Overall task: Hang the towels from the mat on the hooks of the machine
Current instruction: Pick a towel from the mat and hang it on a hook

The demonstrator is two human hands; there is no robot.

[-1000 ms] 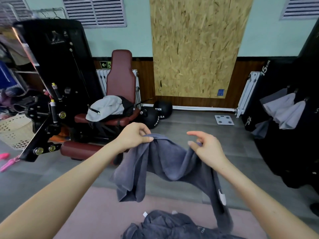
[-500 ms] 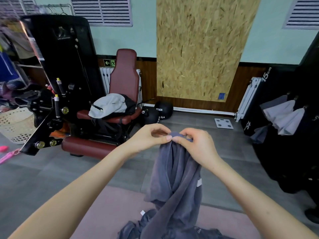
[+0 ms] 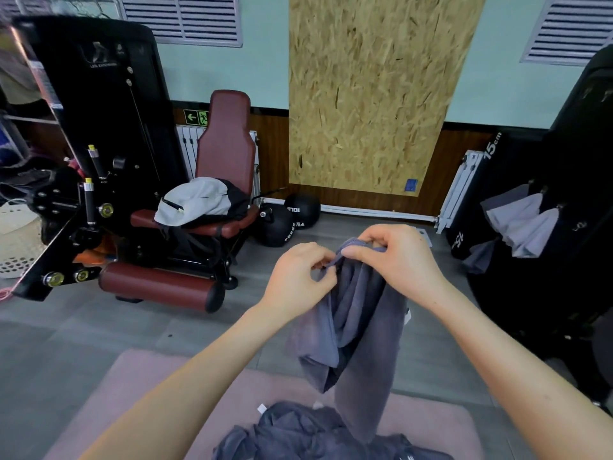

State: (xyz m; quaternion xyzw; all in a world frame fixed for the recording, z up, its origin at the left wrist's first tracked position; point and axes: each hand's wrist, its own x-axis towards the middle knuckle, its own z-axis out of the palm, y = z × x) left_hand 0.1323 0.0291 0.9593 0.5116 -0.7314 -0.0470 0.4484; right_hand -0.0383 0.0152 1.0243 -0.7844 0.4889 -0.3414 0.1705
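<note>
I have both hands raised close together in front of me, holding one grey towel [image 3: 361, 327] by its top edge. My left hand [image 3: 298, 277] has its fingers [image 3: 323, 265] pinched on that edge. My right hand [image 3: 398, 260] has its fingers curled over the bunched cloth just beside them. The towel hangs in folds, and its long end reaches down over the pile [image 3: 298, 433] on the pink mat [image 3: 149, 386]; I cannot tell whether they touch. On my right, the black machine [image 3: 564, 277] carries lighter towels [image 3: 527, 224]. A leg machine [image 3: 99, 127] stands to my left.
</note>
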